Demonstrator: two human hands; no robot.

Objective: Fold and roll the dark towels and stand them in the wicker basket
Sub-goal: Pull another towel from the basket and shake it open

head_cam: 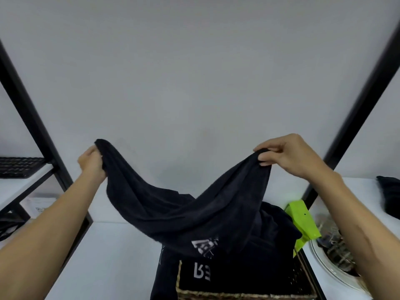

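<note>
My left hand (pixel 92 162) and right hand (pixel 285 156) each pinch a corner of one dark towel (pixel 184 213), unfolded above the wicker basket (pixel 244 295); folding, rolling and standing remain

The lifted dark towel (pixel 184 211) hides the far rim of the wicker basket (pixel 238 294), whose near edge is cut off at the bottom. The keyboard (pixel 19 166) runs off the left edge, and the plate's (pixel 333 276) contents are too blurred to identify.
</note>
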